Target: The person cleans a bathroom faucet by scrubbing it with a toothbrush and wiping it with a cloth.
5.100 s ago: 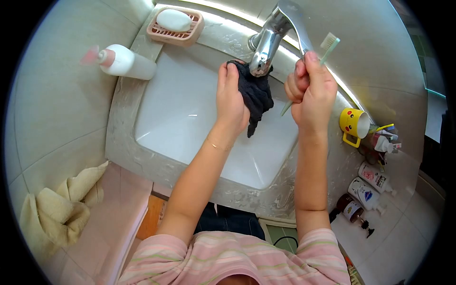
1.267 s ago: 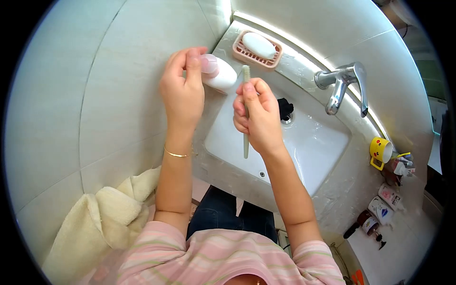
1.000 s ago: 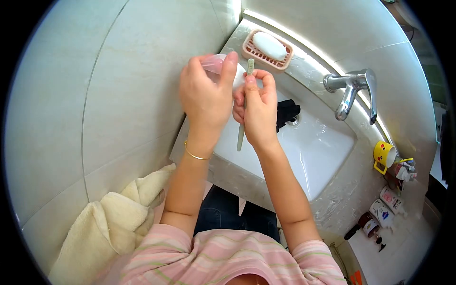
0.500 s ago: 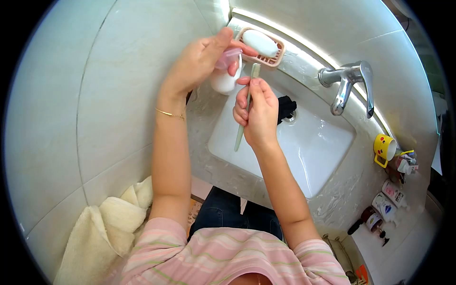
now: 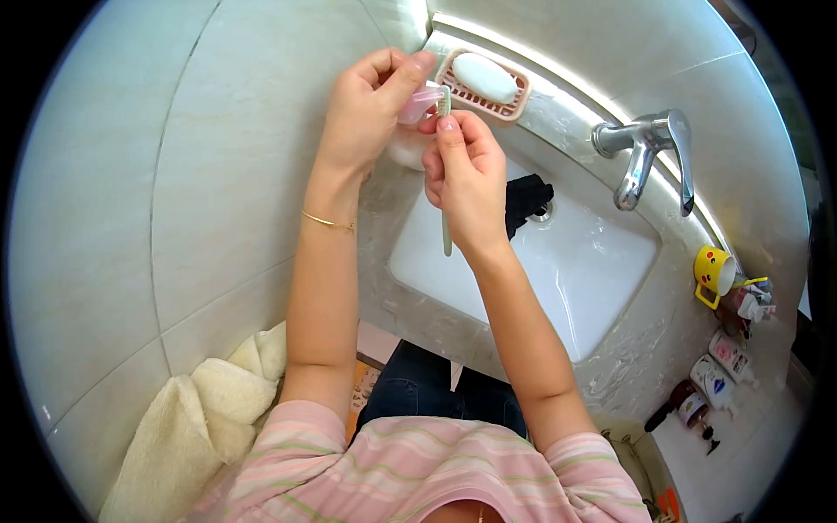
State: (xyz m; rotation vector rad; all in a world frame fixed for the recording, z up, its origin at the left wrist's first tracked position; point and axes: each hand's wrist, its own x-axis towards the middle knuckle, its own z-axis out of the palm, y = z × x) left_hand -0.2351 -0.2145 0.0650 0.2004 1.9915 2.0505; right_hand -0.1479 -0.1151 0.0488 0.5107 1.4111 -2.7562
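Observation:
My right hand (image 5: 471, 174) is closed around a pale green toothbrush (image 5: 447, 237), its bristle end up. My left hand (image 5: 370, 109) has its fingers curled around a pink translucent piece (image 5: 420, 106), thumb on top. The brush head is right beside this pink piece, and the fingertips of both hands are close together. Below the left hand is a white rounded container (image 5: 406, 150), partly hidden; whether the pink piece belongs to it I cannot tell.
A white soap bar (image 5: 485, 78) lies in a pink slotted dish (image 5: 516, 106). Black cloth (image 5: 527, 200) sits by the drain of the white sink (image 5: 602, 261), below a chrome faucet (image 5: 641, 152). A yellow cup (image 5: 713, 272) and several bottles (image 5: 713, 381) stand right; a cream towel (image 5: 196, 418) hangs left.
My right hand has moved up and slightly left, bringing the brush head against or close beside the pink piece. The brush stands more upright. My left hand's fingers have drawn in.

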